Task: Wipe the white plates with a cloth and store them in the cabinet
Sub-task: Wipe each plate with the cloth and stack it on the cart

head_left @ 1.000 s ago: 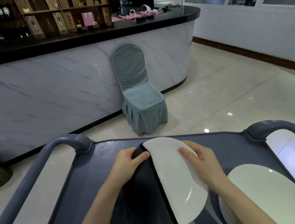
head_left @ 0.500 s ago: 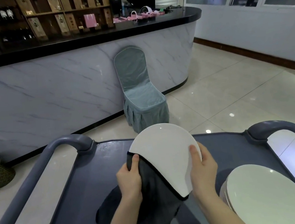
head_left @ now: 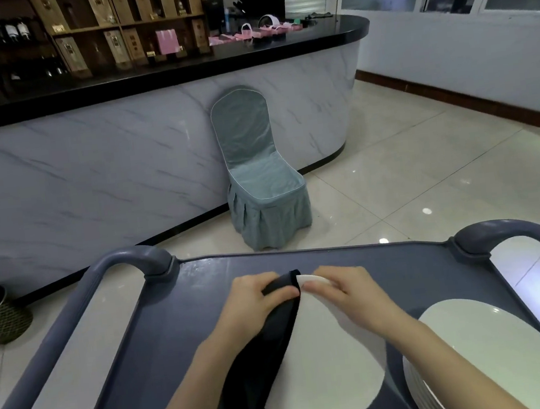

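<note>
Over the grey plastic cart (head_left: 388, 278), a round white plate (head_left: 326, 359) is being gripped at its rim by the right hand (head_left: 349, 296) and pinched through a dark cloth (head_left: 265, 349) by the left hand (head_left: 253, 303), evidently for wiping.

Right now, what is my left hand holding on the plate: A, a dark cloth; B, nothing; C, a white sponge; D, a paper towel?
A: the left hand grips a dark cloth laid over the left side of the white plate, while the right hand pinches its far rim.
</note>
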Demonstrator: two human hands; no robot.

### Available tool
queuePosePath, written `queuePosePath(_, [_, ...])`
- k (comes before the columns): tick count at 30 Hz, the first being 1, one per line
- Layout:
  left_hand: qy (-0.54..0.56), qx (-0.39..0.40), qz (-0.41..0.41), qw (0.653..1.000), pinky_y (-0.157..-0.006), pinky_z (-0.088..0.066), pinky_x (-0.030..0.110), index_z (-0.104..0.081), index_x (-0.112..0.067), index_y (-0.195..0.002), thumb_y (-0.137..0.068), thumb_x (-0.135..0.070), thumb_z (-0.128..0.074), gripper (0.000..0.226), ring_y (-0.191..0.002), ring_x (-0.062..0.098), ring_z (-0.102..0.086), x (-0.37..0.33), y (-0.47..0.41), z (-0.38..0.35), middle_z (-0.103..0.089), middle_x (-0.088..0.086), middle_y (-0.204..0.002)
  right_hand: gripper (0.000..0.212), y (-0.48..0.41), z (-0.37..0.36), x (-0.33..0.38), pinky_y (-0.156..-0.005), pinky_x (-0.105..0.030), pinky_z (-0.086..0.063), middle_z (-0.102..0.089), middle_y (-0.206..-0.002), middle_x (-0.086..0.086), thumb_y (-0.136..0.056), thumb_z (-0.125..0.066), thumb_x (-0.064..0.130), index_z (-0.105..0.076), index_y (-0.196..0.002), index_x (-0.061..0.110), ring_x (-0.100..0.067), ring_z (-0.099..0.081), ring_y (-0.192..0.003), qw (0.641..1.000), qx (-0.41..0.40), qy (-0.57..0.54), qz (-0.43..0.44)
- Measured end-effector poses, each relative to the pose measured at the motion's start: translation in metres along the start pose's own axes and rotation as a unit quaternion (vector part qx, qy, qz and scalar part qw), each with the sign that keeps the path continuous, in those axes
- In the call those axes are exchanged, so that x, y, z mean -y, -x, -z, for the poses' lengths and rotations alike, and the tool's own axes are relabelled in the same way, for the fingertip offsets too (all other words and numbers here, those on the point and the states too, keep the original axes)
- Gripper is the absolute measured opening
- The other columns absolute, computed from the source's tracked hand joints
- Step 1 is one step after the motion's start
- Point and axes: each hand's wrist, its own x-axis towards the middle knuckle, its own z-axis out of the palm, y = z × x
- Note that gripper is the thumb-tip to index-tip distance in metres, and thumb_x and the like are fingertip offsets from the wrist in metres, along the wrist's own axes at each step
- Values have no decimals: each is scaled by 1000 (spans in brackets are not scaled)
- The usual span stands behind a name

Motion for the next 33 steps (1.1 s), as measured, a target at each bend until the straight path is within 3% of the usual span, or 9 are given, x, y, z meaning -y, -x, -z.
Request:
queuePosePath(2, [33, -71, 36, 996, -50, -32, 17, -58, -14, -61, -86, -25, -73, 31, -51, -2, -40, 8, 9, -4, -48, -13, -51, 29, 5, 0, -4, -62, -17, -37, -62, -69, 4, -96, -62, 36, -65, -75, 17, 0, -48, -63, 997, -54, -55, -30])
queuePosePath(6, [142, -178, 157, 961, -46, -34, 17, -52, -19, -54, -90, -31, -67, 41, -51, 4, -44, 21, 24, -7, -51, -11, -51, 32, 15, -5, -7, -59, -11, -41, -64, -67, 12, -97, -60, 29, -66, -66, 27, 1, -52, -61, 959, -191, -174, -115])
queuePosePath(11, [37, -73, 102, 991, -46, -33, 16, -55, -23, -51, -85, -32, -72, 39, -47, -3, -41, 16, 7, 8, -50, -15, -49, 35, 14, -4, -7, -56, -13, -36, -52, -61, 13, -98, -59, 31, -56, -64, 20, 0, -43, -57, 977, -130, -141, -89])
queuePosePath(16, [-4, 56, 44, 997, -51, -34, 15, -55, -26, -55, -82, -32, -76, 35, -51, -3, -45, 8, 0, 5, -53, -16, -53, 31, 9, -6, -1, -59, -18, -36, -59, -66, 6, -96, -59, 41, -62, -72, 22, -3, -48, -61, 999, -26, -35, -32])
queuePosePath(22, [118, -141, 153, 971, -49, -34, 20, -50, -8, -58, -90, -29, -68, 42, -53, 5, -41, 25, 22, -7, -49, -8, -54, 28, 22, -6, -11, -62, -13, -42, -68, -74, 6, -97, -60, 30, -66, -72, 19, -2, -54, -66, 958, -190, -181, -117])
queuePosePath(25, [93, -103, 155, 978, -44, -29, 16, -43, -20, -50, -89, -27, -70, 48, -46, 1, -36, 25, 22, -1, -44, -12, -47, 32, 24, -6, -12, -62, -19, -40, -62, -71, -1, -98, -58, 32, -62, -72, 14, -7, -50, -66, 967, -151, -165, -119])
queuePosePath(28, [28, -22, 93, 995, -46, -33, 14, -55, -23, -52, -85, -27, -74, 38, -47, -2, -43, 13, 10, 8, -52, -14, -49, 31, 18, 2, -2, -59, -15, -36, -57, -65, 11, -98, -59, 34, -61, -70, 20, 0, -47, -61, 989, -74, -109, -69])
queuePosePath(31, [-46, 91, 28, 994, -52, -33, 16, -62, -20, -62, -81, -33, -77, 27, -53, -1, -43, -2, 4, 5, -52, -12, -54, 42, 12, -2, 7, -57, -21, -31, -51, -63, -4, -97, -57, 42, -57, -71, 9, -2, -39, -59, 999, 19, -21, -22])
queuePosePath(33, [-25, 80, 38, 996, -55, -34, 20, -64, -11, -68, -83, -31, -75, 28, -55, 0, -44, -4, 5, 2, -55, -9, -59, 43, 13, 0, 9, -59, -24, -33, -56, -70, -11, -96, -58, 43, -60, -74, 6, -4, -42, -62, 999, 2, -27, -21])
